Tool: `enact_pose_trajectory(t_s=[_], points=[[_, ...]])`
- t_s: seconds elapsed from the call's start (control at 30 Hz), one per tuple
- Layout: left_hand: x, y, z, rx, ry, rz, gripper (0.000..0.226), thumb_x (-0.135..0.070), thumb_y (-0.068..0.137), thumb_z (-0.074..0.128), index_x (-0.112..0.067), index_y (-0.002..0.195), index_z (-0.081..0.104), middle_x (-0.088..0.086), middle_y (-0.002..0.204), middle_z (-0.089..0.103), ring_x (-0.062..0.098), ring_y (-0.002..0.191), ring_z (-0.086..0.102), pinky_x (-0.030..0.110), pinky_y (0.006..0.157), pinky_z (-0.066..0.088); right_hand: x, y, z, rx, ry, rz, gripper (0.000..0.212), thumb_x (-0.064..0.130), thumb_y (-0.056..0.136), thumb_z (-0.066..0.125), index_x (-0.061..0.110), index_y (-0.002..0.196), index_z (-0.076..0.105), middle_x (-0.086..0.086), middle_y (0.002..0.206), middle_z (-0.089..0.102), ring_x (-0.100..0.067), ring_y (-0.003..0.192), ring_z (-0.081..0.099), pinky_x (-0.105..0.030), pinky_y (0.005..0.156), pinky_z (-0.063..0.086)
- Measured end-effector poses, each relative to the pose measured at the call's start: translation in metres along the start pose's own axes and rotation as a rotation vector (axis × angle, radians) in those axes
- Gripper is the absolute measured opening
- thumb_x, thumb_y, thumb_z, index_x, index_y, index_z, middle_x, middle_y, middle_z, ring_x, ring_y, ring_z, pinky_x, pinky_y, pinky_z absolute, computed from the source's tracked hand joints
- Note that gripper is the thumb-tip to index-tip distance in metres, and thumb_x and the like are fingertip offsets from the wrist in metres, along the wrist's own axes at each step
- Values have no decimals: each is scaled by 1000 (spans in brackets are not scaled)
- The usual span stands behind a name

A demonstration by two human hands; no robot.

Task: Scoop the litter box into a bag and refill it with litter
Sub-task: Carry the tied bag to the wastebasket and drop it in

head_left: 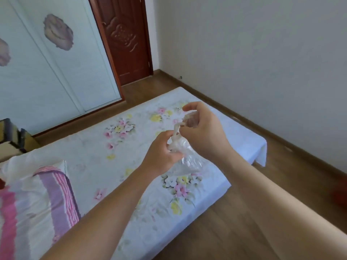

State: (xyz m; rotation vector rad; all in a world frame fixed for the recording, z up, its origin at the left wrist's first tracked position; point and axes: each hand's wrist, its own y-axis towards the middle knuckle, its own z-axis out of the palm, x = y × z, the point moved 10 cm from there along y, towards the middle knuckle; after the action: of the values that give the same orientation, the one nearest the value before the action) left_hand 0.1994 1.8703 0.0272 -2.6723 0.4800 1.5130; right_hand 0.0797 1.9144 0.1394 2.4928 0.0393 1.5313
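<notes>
One clear bag (189, 163), left hand (161, 152) fingers pinching its body, right hand (203, 131) fingers pinching twisted top, contents unclear

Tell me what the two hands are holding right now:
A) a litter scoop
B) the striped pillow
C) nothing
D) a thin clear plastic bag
D: the left hand and the right hand both have their fingers curled on the crumpled clear plastic bag, held up over the floral bed sheet.
</notes>
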Motion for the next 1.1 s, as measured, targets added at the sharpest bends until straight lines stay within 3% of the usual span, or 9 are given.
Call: enact_pose_trajectory(t_s=[0.17, 0.33, 0.47, 0.63, 0.8, 0.93, 1.1], points=[[-60, 40, 87, 123, -19, 89, 34, -21, 79, 77, -31, 98, 50, -13, 80, 43, -5, 63, 49, 10, 57, 38, -37, 8, -98, -126, -45, 56, 38, 7, 81, 60, 29, 112, 52, 10, 71, 59, 1, 65, 55, -12, 56, 42], [-98, 82, 161, 200, -5, 131, 37, -24, 77, 78, -38, 83, 45, -12, 72, 39, -2, 56, 46, 15, 58, 32, -76, 14, -174, -217, -57, 128, 33, 13, 84, 59, 30, 112, 52, 8, 85, 65, 4, 83, 56, -7, 59, 40], [-126, 109, 221, 288, -11, 184, 37, -24, 77, 78, -37, 83, 44, -14, 72, 39, -1, 58, 46, 17, 60, 33, -111, 19, -228, -318, -76, 187, 33, 13, 85, 59, 28, 114, 53, 9, 87, 66, 4, 88, 58, -4, 64, 40], [-140, 150, 282, 409, -30, 232, 34, -28, 77, 78, -29, 98, 52, -14, 83, 49, 8, 65, 51, 16, 63, 38, -149, 36, -276, -424, -127, 263, 33, 15, 85, 62, 31, 113, 53, 11, 86, 65, 8, 86, 57, -4, 65, 40], [-165, 207, 332, 542, -56, 314, 36, -29, 78, 79, -35, 98, 49, -17, 88, 51, 1, 62, 51, 12, 62, 36, -181, 68, -321, -556, -164, 327, 33, 16, 86, 62, 31, 113, 53, 9, 87, 66, 7, 86, 58, -4, 62, 40], [-198, 248, 380, 644, -70, 418, 38, -26, 77, 80, -41, 89, 47, -18, 88, 50, -4, 63, 52, 9, 57, 37, -207, 81, -367, -687, -189, 390, 32, 16, 86, 62, 32, 113, 54, 10, 87, 65, 11, 86, 55, 1, 63, 39], [-243, 270, 459, 786, -91, 519, 40, -16, 76, 77, -41, 77, 46, -17, 82, 48, -4, 70, 50, 8, 58, 36, -240, 72, -433, -849, -214, 488, 32, 17, 86, 63, 35, 111, 53, 13, 87, 63, 8, 83, 58, -6, 62, 41]])
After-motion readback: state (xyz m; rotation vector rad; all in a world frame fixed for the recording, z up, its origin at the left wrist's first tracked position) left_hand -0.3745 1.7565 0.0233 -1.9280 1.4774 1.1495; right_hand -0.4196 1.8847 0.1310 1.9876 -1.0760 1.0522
